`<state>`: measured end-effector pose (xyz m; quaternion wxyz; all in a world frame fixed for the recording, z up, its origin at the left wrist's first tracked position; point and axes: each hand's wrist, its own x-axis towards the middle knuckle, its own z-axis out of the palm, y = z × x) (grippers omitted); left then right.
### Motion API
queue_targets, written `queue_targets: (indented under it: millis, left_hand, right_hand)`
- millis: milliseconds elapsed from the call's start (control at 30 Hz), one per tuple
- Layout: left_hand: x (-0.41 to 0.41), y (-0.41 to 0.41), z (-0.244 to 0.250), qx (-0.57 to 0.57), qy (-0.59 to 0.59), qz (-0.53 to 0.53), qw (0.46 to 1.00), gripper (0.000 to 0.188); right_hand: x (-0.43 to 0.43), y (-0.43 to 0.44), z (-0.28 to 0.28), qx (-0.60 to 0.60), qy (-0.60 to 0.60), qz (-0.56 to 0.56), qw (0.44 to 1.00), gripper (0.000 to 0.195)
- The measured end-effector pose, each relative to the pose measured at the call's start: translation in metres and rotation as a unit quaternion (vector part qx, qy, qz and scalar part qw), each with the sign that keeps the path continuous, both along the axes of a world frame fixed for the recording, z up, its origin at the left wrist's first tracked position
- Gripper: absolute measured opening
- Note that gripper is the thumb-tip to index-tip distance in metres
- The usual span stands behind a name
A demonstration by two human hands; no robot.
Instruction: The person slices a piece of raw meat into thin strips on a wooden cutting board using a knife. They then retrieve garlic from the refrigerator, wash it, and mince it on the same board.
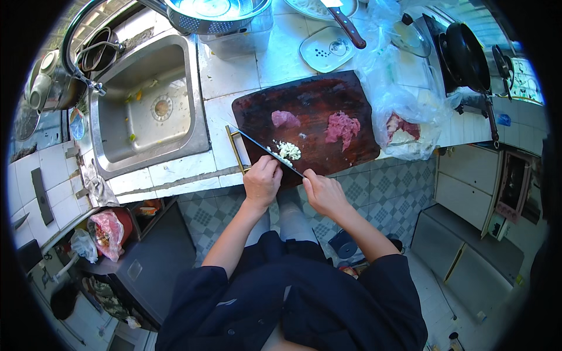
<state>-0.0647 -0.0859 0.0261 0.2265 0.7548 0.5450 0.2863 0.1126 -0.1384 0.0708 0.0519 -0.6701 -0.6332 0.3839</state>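
Observation:
A dark wooden cutting board (316,101) lies at the counter's front edge. My right hand (324,191) grips the near end of a kitchen knife (263,147), whose blade slants up and left across the board's left part. My left hand (262,179) rests at the blade's near side with its fingers curled; whether something is under them is hidden. Against the blade's far side lies a small heap of finely chopped white pieces (289,150). Farther back on the board are a lump of raw meat (285,119) and, to the right, a pile of cut meat (342,130).
A steel sink (145,105) is at the left, a metal colander (219,19) at the back. A small dish (328,49) and a second knife with a wooden handle (349,28) lie behind the board. Plastic-bagged meat (403,129) adjoins the board's right; a black pan (467,57) stands beyond.

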Motion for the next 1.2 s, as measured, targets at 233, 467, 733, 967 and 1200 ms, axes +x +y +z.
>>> queue_targets:
  millis: [233, 467, 733, 967, 1200]
  left_hand:
    - [-0.013, -0.016, 0.014, -0.09, 0.063, 0.062, 0.992, 0.014]
    - [0.009, 0.005, -0.005, -0.041, 0.029, 0.078, 0.996, 0.007]
    - [0.013, 0.003, 0.005, -0.08, -0.014, 0.1, 0.992, 0.009]
    - [0.016, 0.011, -0.002, -0.074, 0.007, 0.062, 0.995, 0.011]
    - [0.015, 0.01, 0.002, -0.075, 0.037, 0.039, 0.996, 0.012]
  right_hand:
    - [0.006, 0.004, 0.019, 0.011, 0.052, -0.023, 0.998, 0.017]
    - [0.021, 0.022, 0.033, 0.015, -0.01, 0.01, 1.0, 0.019]
    - [0.018, 0.017, 0.004, 0.012, -0.03, 0.033, 0.999, 0.02]
    - [0.017, 0.018, 0.014, 0.017, -0.033, 0.023, 0.999, 0.019]
    - [0.015, 0.014, 0.008, 0.026, -0.05, 0.03, 0.998, 0.021]
